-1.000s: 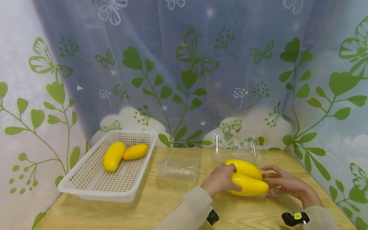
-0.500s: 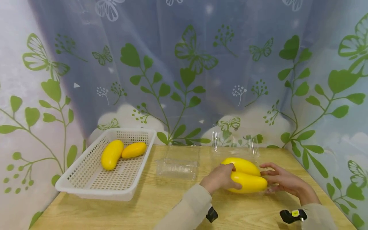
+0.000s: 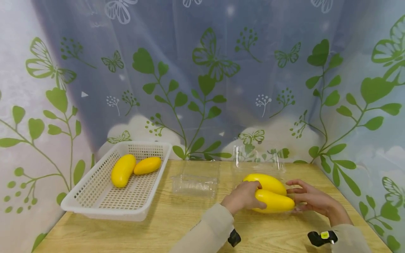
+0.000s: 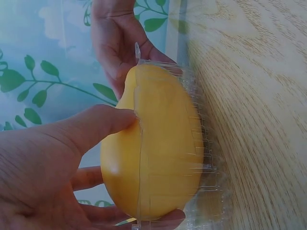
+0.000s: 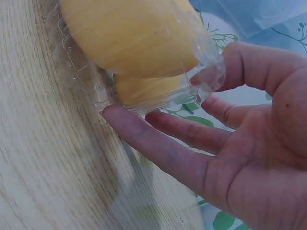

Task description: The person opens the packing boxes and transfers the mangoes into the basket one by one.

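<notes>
Two yellow mangoes, a rear mango [image 3: 265,182] and a front mango [image 3: 276,201], lie side by side in a clear plastic clamshell container [image 5: 81,67]. Its lid [image 3: 258,160] stands up behind them. My left hand [image 3: 243,196] grips the two mangoes at their left end, its thumb on the front one by the container's rim [image 4: 138,143]. At the opposite end, my right hand [image 3: 316,202] holds the container, thumb at a corner and fingers spread along the end wall. Both mangoes partly hide the container in the head view.
To the left, a white perforated basket [image 3: 71,203] holds a larger mango [image 3: 123,171] and a smaller mango [image 3: 147,165]. Another clear clamshell container [image 3: 194,186] stands open between the basket and my left hand. A patterned curtain [image 3: 202,105] hangs behind the wooden table [image 3: 177,225].
The head view has shifted slightly. Both hands keep nearly the same place on the mangoes and the container, and the mangoes have hardly moved.
</notes>
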### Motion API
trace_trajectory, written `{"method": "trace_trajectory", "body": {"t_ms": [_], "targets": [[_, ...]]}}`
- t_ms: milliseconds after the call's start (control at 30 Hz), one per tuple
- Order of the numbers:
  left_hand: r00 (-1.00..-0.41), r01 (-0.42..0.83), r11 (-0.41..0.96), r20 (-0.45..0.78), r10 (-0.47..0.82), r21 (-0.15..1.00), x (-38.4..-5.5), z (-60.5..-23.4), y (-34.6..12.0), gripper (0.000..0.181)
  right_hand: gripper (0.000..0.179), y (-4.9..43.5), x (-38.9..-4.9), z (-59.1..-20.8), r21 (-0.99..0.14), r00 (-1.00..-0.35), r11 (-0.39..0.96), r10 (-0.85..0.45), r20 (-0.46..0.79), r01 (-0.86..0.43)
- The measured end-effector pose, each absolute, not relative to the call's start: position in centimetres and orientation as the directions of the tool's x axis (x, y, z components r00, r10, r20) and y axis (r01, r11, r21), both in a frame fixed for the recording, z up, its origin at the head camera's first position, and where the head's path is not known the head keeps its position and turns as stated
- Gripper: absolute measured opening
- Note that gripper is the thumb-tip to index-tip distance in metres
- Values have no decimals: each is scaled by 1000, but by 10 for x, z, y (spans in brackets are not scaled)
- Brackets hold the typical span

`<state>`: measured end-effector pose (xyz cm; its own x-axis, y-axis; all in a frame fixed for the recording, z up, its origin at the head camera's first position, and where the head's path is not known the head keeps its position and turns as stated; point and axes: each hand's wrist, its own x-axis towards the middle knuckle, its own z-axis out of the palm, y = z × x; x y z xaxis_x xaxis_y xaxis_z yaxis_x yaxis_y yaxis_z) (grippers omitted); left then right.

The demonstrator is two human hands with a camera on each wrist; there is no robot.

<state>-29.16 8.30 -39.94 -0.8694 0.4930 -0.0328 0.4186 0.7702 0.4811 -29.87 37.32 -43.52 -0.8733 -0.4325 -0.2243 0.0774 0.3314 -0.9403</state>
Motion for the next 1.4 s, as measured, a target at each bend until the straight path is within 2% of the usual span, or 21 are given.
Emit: {"method": "trace_trajectory", "body": {"t_ms": [967, 1400], "targets": [[-873, 423, 770, -13, 488, 477, -290, -403, 85, 56, 68, 373, -298, -434, -939, -873, 332, -430, -229, 83], [-881, 422, 770, 15, 474, 478, -288, -401, 86, 55, 61, 375, -299, -436, -943, -875, 325, -435, -213, 68]]}}
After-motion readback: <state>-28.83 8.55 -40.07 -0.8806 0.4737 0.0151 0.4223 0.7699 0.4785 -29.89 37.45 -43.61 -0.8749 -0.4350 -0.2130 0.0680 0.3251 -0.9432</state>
